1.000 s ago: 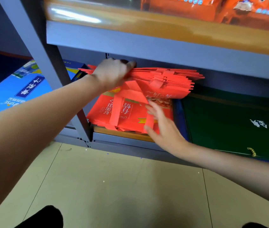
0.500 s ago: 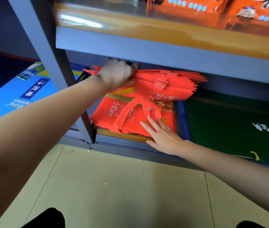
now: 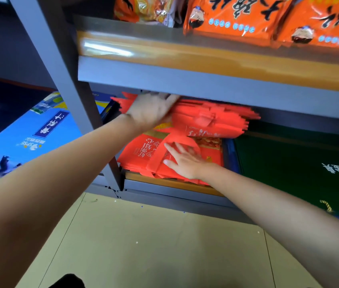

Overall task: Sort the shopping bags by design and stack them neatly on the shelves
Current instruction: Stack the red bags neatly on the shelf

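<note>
Since a moment ago the right hand (image 3: 185,162) has slid further onto the lower pile, and the view has tipped up to show more of the shelf above.

At far left, blue bags (image 3: 40,134) with white lettering lie flat on the neighbouring bay, beyond the grey upright post (image 3: 64,84). Just right of the post, the left hand (image 3: 151,111) reaches under the upper shelf beam (image 3: 206,84) and holds up a thick bundle of red bags (image 3: 216,117), raised and tilted above the pile below; the hand is blurred, its fingers seem to wrap over the bundle's top edge, though how far they curl I cannot tell. Beneath it, the lower stack of red bags (image 3: 141,150) sits on the bottom shelf board (image 3: 164,182), a red handle loop lying across its top. The right hand rests flat on that stack, fingers straight and slightly spread, pressing down. Further right, dark green bags (image 3: 289,163) with white characters fill the next spot on the same shelf. On the shelf above, orange packets (image 3: 237,15) stand in a row.
</note>
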Motion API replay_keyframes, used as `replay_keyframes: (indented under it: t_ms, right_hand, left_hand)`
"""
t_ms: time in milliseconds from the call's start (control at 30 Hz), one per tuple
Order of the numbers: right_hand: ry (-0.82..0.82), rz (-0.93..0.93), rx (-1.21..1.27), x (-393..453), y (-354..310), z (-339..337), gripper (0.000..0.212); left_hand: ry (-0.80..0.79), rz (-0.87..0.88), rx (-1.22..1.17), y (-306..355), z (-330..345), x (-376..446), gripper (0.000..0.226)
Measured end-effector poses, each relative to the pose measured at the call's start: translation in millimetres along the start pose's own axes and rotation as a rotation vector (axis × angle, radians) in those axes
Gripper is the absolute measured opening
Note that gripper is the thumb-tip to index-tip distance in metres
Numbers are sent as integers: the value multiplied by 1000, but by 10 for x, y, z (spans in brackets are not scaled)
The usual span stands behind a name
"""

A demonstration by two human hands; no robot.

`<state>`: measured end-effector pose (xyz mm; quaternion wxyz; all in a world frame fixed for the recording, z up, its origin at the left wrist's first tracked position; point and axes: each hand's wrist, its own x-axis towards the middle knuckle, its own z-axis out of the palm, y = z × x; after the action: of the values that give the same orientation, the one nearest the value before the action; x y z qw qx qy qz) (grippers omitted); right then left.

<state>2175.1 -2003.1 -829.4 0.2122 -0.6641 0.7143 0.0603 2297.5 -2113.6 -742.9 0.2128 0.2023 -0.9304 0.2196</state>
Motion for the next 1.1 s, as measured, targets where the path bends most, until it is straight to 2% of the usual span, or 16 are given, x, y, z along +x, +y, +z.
replay_keyframes:
  t_ms: [100, 200, 267, 367, 500, 600, 667, 800, 867, 900, 967, 1033, 1100]
  right_hand:
    - [-61, -18, -48, -76, -40, 121, 58]
    - [95, -133, -162, -232, -34, 155, 56]
    - [177, -198, -212, -275, -2, 149, 56]
    - [131, -139, -179, -178, 19, 199, 55]
    - [8, -2, -66, -64, -82, 279, 54]
    - [14, -39, -123, -216, -110, 306, 55]
    - [105, -140, -213, -424, -84, 286, 57]
    - [424, -565, -450, -867, 74, 223, 56]
    - [600, -635, -442, -1003, 187, 107, 56]
    - [653, -599, -416, -1040, 235, 18, 56]
    - [610, -415, -409, -1004, 396, -55, 64]
    - [424, -262, -406, -924, 545, -14, 77]
    - [246, -189, -400, -811, 691, 104, 84]
  left_hand:
    - [-11, 69, -13, 76, 60, -160, 53]
    - [2, 144, 16, 70, 159, -309, 56]
    - [-6, 164, 29, 65, 160, -330, 50]
    - [-10, 164, 47, 88, 139, -329, 48]
    - [-20, 175, 93, 105, 184, -388, 73]
    - [-38, 189, 82, 149, 211, -457, 76]
    - [-30, 172, 99, 140, 195, -449, 76]
    - [-1, 99, 86, 60, 134, -316, 70]
    - [-27, 100, 47, 113, 146, -351, 68]
    - [-47, 120, 28, 173, 174, -422, 75]
    - [-132, 211, 8, 359, 282, -662, 97]
    - [-242, 293, 35, 526, 402, -933, 108]
    - [-361, 265, 44, 585, 460, -1112, 109]
